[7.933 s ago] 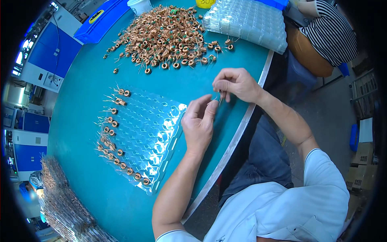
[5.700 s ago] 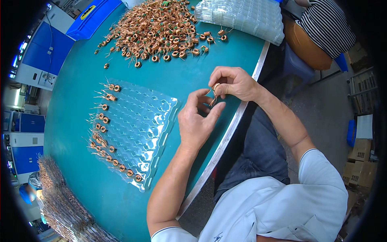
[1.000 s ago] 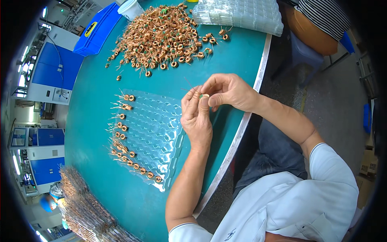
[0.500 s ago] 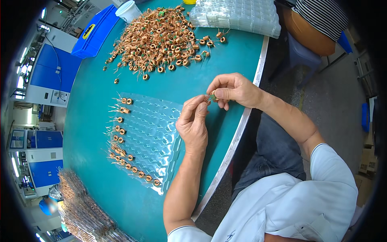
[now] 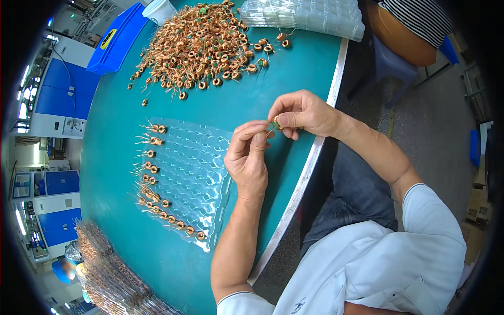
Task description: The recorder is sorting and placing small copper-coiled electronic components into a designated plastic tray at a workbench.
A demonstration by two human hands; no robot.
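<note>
Over the table's near right side, my right hand [image 5: 305,114] pinches a small copper-wound ring coil [image 5: 275,124] with a green part on it. My left hand [image 5: 248,152] meets it there, thumb and forefinger closed at the coil's thin wire leads. Below and left of the hands lies a clear plastic blister tray [image 5: 189,168]. Copper coils [image 5: 162,129] sit in it along its left and lower edges, their leads pointing outward to the left. Toward the far side rises a big heap of loose coils [image 5: 194,50], some with green parts.
Stacked clear trays [image 5: 302,14] lie at the far right of the green table [image 5: 110,173]. A blue bin [image 5: 116,42] and a white tub [image 5: 159,10] stand far left. Filled trays [image 5: 113,268] are piled near left. Another person in stripes [image 5: 420,18] sits beyond the right edge.
Both hands stay together on the same coil, with only slight finger movement. The whole view has shifted a little, so the table's things appear slightly left and higher.
</note>
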